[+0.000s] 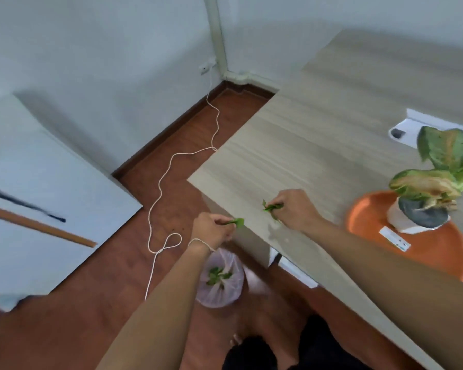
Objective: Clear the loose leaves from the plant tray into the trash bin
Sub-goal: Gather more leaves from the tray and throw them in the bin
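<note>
My left hand point(211, 229) pinches a small green leaf point(238, 222) just off the table's left edge, above the trash bin point(221, 279). The bin stands on the floor, lined with a clear bag, and several green leaves lie inside it. My right hand point(296, 209) hovers over the table near its front left corner, gripping a few green leaves point(271, 208). The round orange plant tray point(439, 252) sits to the right on the table, holding a potted plant point(422, 212) with broad green and pink leaves.
The wooden table point(318, 134) fills the right side. A white cord point(169, 166) runs across the brown floor from a wall socket. A white board point(38, 198) with a wooden stick lies at the left. A white device point(404, 132) sits behind the plant.
</note>
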The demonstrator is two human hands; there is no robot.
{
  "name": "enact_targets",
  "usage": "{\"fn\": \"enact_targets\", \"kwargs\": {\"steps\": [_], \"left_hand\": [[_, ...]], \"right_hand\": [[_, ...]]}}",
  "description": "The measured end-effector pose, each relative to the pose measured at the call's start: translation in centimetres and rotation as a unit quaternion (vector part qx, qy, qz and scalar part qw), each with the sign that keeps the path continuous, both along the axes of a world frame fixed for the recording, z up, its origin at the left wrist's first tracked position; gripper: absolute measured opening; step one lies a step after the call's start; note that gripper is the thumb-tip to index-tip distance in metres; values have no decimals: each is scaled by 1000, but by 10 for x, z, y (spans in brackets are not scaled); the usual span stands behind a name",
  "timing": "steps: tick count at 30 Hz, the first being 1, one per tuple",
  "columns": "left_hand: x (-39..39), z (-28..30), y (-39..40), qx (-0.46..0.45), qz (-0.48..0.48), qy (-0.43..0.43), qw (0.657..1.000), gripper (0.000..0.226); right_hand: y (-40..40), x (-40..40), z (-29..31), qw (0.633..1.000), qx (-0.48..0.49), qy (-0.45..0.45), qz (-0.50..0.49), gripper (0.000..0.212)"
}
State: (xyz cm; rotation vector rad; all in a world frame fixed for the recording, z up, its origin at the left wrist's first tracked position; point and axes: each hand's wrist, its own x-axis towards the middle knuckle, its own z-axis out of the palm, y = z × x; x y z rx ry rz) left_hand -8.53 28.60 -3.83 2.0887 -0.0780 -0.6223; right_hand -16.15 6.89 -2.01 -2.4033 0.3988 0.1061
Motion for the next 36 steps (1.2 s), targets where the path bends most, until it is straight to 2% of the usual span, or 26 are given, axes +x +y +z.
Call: {"fn": "enact_targets", "kwargs": {"steps": [4,7,10,13,18,23,25,28,32,36], "left_hand": [[23,-4,101,15,83,-4,996,12],[31,-20,163,14,146,20,989,8],[32,-51,206,9,206,49,977,7],[31,-110,231,32,243,92,965,13],[22,-218,234,85,237,142,957,4],[14,-327,209,124,182,166,961,37],[11,-358,198,127,187,175,958,29],[9,-391,190,134,166,170,962,20],[11,-424,187,136,170,177,960,21],[14,-441,190,144,151,197,958,29]], "right_hand": [[87,60,1,998,22,8,53,20],[153,91,-17,993,44,28,105,23],[208,112,-57,984,30,59,166,22],[243,123,-120,976,44,100,190,20],[261,126,-242,968,33,147,200,11],[251,121,-360,961,-4,198,191,9],[246,116,-399,953,-4,222,208,11],[246,111,-435,938,7,243,246,15],[245,112,-468,938,14,238,251,21],[244,112,-480,939,-26,251,234,23]]}}
